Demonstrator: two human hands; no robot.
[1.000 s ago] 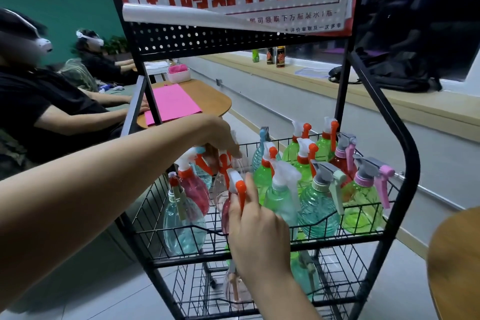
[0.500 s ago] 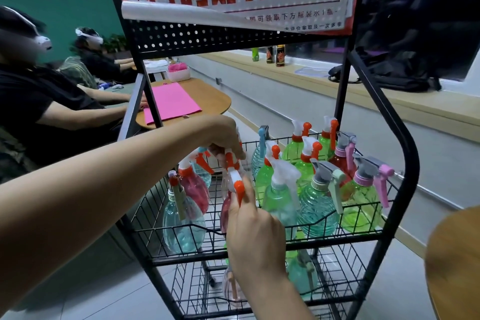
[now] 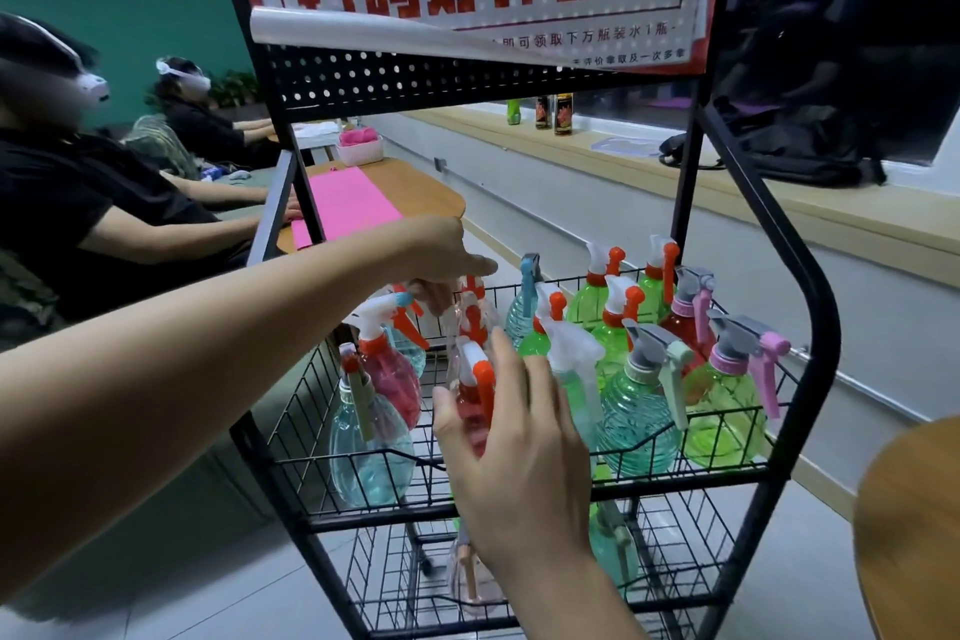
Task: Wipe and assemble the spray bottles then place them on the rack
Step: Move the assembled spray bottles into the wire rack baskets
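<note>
The left hand reaches across the black rack and grips the orange-triggered head of a clear spray bottle toward the back left of the upper basket. The right hand is released, its fingers straight, with thumb and forefinger either side of a red spray bottle standing near the basket's front edge, left of middle. Green bottles crowd the right side up to the front right corner
</note>
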